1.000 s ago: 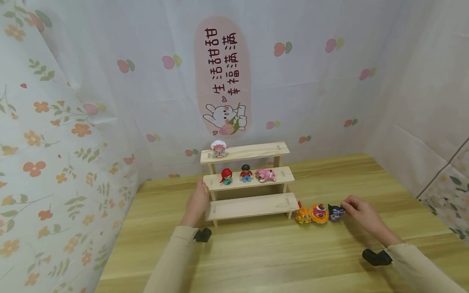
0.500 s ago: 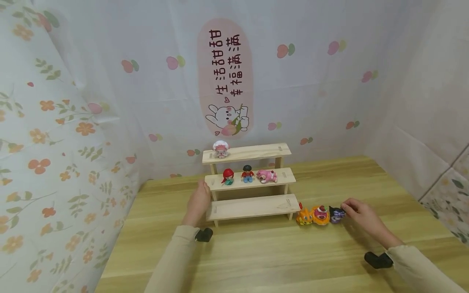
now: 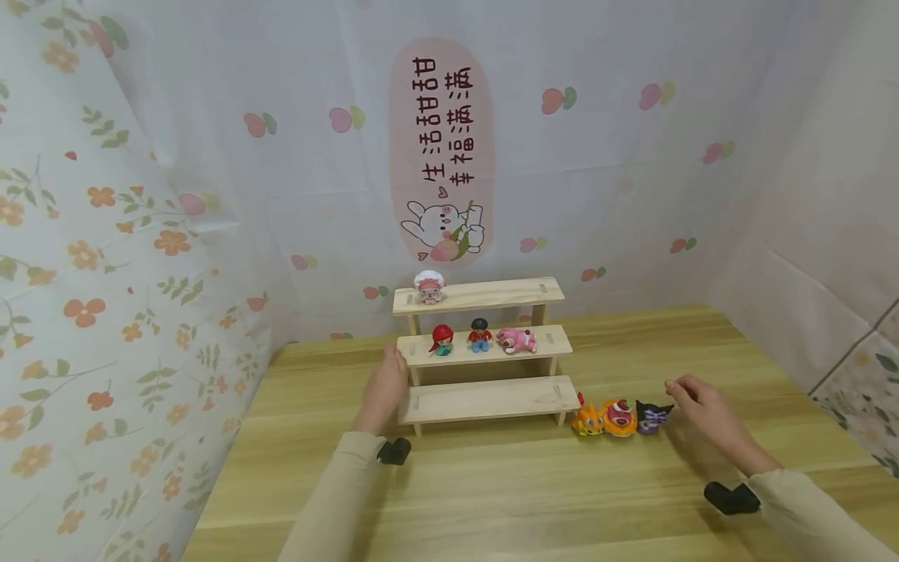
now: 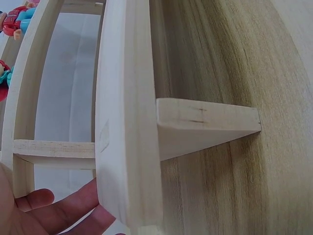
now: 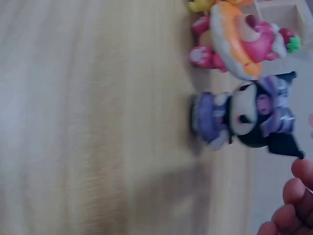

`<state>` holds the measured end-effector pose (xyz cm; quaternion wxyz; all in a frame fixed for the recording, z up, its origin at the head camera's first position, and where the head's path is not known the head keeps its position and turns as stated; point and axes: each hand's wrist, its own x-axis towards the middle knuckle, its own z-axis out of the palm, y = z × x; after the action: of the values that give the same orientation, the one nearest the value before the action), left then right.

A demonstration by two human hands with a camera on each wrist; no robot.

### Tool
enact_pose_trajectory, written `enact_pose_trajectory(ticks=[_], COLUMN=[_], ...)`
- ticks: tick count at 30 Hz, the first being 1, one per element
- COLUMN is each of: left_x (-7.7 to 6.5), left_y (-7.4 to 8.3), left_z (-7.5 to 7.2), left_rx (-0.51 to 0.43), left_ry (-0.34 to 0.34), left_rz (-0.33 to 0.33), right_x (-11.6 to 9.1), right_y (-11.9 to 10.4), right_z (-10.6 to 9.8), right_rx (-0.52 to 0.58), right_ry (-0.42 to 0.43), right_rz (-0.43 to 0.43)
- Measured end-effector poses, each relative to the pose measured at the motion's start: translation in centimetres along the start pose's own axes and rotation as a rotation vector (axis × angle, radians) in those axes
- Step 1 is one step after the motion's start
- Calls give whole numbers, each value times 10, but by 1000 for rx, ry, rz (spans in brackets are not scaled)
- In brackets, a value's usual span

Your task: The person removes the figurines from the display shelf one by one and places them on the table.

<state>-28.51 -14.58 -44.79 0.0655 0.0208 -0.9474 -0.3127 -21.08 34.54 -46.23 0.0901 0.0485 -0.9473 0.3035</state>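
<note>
In the head view my left hand (image 3: 382, 390) holds the left end of a three-step wooden display stand (image 3: 488, 398). The left wrist view shows those fingers (image 4: 73, 210) at the end of the boards, partly hidden behind the wood. My right hand (image 3: 709, 414) hovers just right of a black-and-purple toy figurine (image 3: 653, 417) with pointed ears, a small gap between them in the head view. That figurine stands upright on the table in the right wrist view, the fingertips (image 5: 303, 169) near one ear tip. Beside it sits a pink bear figurine (image 3: 620, 419) in an orange ring.
An orange figurine (image 3: 588, 420) sits by the stand's lower right corner. On the middle step are a red-haired figurine (image 3: 442, 341), a black-haired figurine (image 3: 480, 336) and a pink lying figurine (image 3: 517, 340). A white-capped figurine (image 3: 429, 287) occupies the top step. Patterned cloth (image 3: 316, 195) hangs behind.
My right hand has let go of the black-and-purple figurine and drawn slightly away to the right. That figurine now stands straighter. The left hand stays at the stand; the head view has shifted slightly.
</note>
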Motion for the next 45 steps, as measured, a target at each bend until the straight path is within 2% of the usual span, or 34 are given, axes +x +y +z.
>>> enact_pose_trajectory(ticks=[7,14,19,28,37,45], left_x=[-2,-1,0,2,3,1], left_y=[3,2,2,0,-1,1], left_z=[-1,0,-1,0,-1,-1], left_rx=[-6,-7,-4,-5,-7,-7], left_ry=[13,11,6,-4,18,15], left_rz=[-1,-20,-23,-26,-3,-14], right_x=[9,27,47,69,82,90], right_y=[-11,-42,-69,-106,-127,-139], right_z=[0,3,15,37,39,44], right_rx=[-68,-51,-27,-3,31,53], right_ry=[-4,6,40,5,-27,-47], right_rz=[-39,-75,-140,-211,-212,-241])
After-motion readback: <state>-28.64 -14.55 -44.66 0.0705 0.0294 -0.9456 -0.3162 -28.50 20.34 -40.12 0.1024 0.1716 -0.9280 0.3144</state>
